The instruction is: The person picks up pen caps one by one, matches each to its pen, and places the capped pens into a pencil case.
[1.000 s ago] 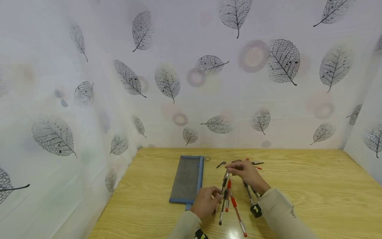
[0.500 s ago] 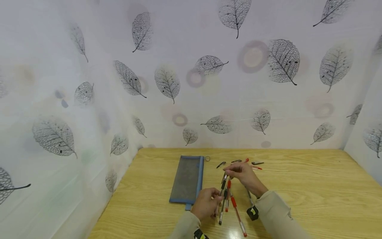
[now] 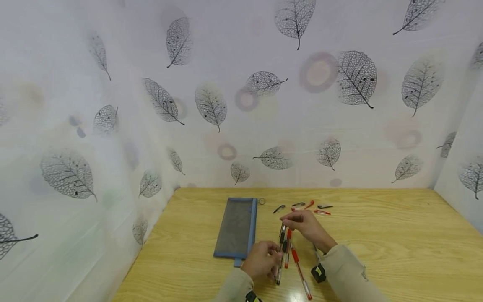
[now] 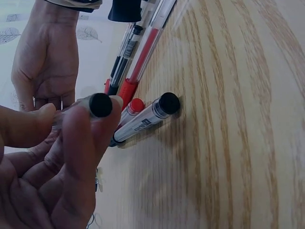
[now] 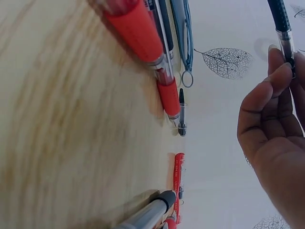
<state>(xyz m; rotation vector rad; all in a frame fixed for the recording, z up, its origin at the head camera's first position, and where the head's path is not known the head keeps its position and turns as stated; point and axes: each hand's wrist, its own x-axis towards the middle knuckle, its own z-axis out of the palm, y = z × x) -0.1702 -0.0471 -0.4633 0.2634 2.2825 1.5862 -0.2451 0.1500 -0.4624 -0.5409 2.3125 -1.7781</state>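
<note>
1. Overall, a light wooden table with visible grain (image 3: 377, 235) carries everything observed; walls papered with a grey leaf print (image 3: 211, 105) enclose it at the back and on both sides.
2. A flat grey mesh pencil pouch with blue edging (image 3: 237, 226) lies on the table, left of both hands and apart from them. A small metal ring (image 3: 262, 201) sits at its far right corner.
3. The left hand (image 3: 260, 260) grips the near end of a clear-barrelled pen with a black end cap (image 4: 97, 106), thumb and fingers curled round it.
4. The right hand (image 3: 307, 224) pinches the far end of the same pen between its fingertips (image 5: 281, 71). The pen is thus held between the two hands, raised just above the table.
5. A loose cluster of red and black pens (image 3: 292, 258) lies on the table just beneath and beside the held pen, between the two forearms.
6. Several small red and black pen caps (image 3: 311, 206) lie scattered beyond the right hand, near the far edge of the table.
</note>
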